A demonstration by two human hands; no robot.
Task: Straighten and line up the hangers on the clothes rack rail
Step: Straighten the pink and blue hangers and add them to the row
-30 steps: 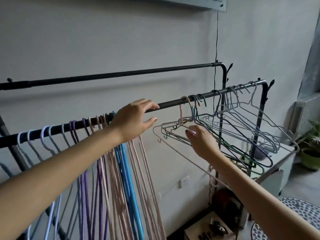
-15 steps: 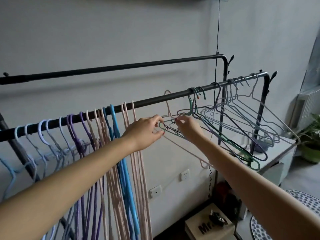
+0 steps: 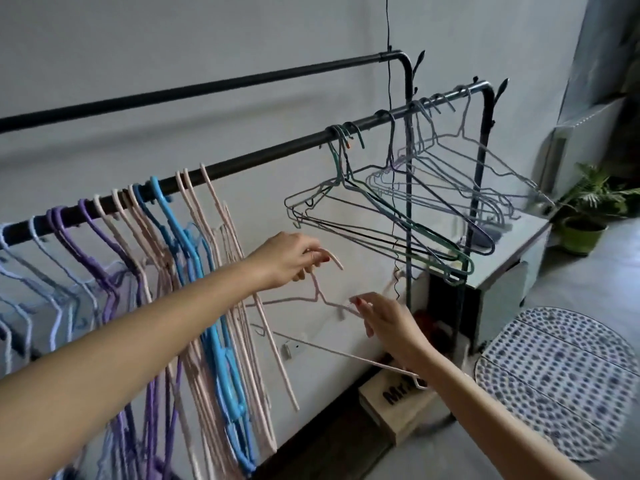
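Observation:
A pale pink wire hanger [image 3: 304, 299] is off the black front rail [image 3: 263, 155] and hangs in the air below it. My left hand [image 3: 291, 259] grips its hook and neck. My right hand [image 3: 388, 320] touches the hanger's right shoulder with its fingertips; whether it grips the wire is unclear. On the rail's left part hang lilac, purple, pink and blue hangers [image 3: 173, 258], packed side by side. Further right, a crooked bunch of green and grey wire hangers [image 3: 377, 216] hangs at mixed angles.
A second black rail [image 3: 207, 88] runs behind and above. A thin black cord [image 3: 389, 64] hangs down by the rack's right posts. A low cabinet [image 3: 505, 268], a potted plant [image 3: 585, 216], a patterned round mat [image 3: 554, 389] and a box [image 3: 398, 407] are at right and below.
The pink hanger has come off the rail and dropped well below it. My left hand moved from the bunch to the hanger's hook, and my right hand slid down to its shoulder.

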